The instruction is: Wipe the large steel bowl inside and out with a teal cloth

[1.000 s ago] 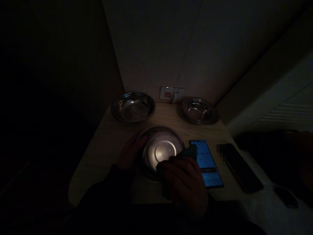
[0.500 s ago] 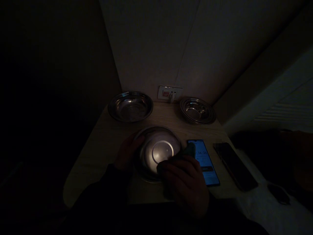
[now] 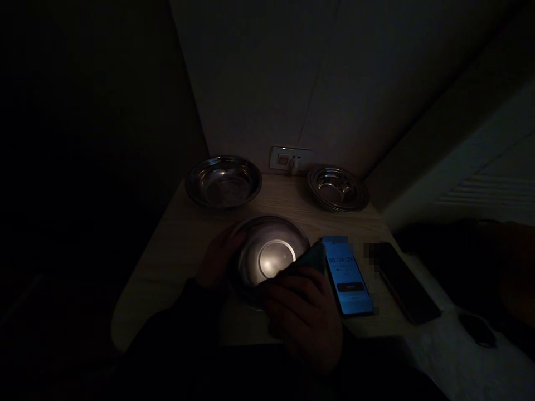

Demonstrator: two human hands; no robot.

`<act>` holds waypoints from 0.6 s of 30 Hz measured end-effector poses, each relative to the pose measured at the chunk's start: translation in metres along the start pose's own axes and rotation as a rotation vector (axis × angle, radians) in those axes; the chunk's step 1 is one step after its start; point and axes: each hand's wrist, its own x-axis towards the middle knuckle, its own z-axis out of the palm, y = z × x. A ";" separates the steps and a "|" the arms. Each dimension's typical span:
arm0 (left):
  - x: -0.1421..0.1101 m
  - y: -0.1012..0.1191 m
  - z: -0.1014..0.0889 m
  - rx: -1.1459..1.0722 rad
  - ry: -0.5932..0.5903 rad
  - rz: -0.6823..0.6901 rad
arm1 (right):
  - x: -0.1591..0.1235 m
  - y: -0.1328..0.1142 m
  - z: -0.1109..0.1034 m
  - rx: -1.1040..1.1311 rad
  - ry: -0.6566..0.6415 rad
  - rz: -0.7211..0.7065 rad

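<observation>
A shiny metal bowl is turned so that its underside, with a ring-shaped base, faces me. My left hand grips its left rim; the fingers are partly lost in the dark. Against the lower right of the bowl, my right hand presses a dark greenish cloth, whose corner sticks out beyond the fingers. The fingers lie bent over the cloth. Most of the bowl's lower edge is hidden behind the right hand.
A wide metal bowl stands at the back left of the wooden table, and nested metal bowls at the back right. A lit phone and a dark phone lie right. A socket is on the wall.
My right hand has slid a little left across the bowl's underside with the cloth, uncovering more of the lit phone. My left hand and the bowl have hardly moved.
</observation>
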 end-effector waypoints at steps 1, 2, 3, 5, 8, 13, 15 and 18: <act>0.000 0.001 0.001 -0.022 0.006 -0.019 | -0.005 0.007 -0.006 -0.017 -0.006 -0.007; 0.000 0.002 0.002 -0.040 0.016 -0.031 | -0.011 0.013 -0.012 -0.037 -0.002 -0.009; 0.000 0.003 0.003 -0.049 0.019 -0.033 | -0.016 0.020 -0.018 -0.054 0.003 -0.003; 0.000 0.004 0.003 -0.073 0.021 -0.021 | -0.025 0.030 -0.029 -0.069 0.008 0.033; -0.001 0.006 0.004 -0.118 -0.016 -0.016 | -0.033 0.033 -0.037 -0.066 0.035 0.127; -0.003 0.005 0.004 -0.141 -0.015 -0.005 | -0.037 0.023 -0.035 -0.054 0.032 0.176; -0.002 0.003 0.002 -0.109 0.011 -0.023 | -0.039 0.022 -0.033 -0.055 0.023 0.174; 0.000 -0.001 -0.001 -0.050 0.051 -0.040 | -0.040 0.022 -0.032 -0.056 0.007 0.186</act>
